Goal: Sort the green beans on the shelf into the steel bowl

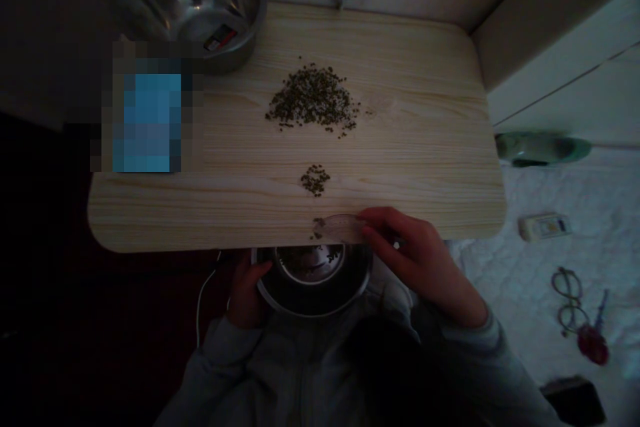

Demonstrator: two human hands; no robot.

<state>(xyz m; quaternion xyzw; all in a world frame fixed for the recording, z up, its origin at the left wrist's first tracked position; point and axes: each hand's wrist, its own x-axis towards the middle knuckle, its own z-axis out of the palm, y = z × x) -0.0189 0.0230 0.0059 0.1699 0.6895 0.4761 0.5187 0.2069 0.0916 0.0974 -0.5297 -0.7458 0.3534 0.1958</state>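
My left hand (249,290) grips the rim of a steel bowl (315,297) just under the table's front edge, its thumb over the rim. Several small dark beans lie inside the bowl. Between the thumb and fingers of my right hand (417,253) is a thin clear plastic piece (340,227), flat on the tabletop near the edge; its exact kind is unclear. A few beans (319,221) lie at its left end. Farther back sits a small cluster of greenish beans (315,181), and behind that a larger spread-out pile (314,99).
A large steel basin (235,57) stands at the back left of the wooden table (425,113). A blurred-out bright blue screen (150,123) is in front of it. To the right, scissors (570,300), a small white box (545,227) and a green bottle (543,149) lie on white bedding.
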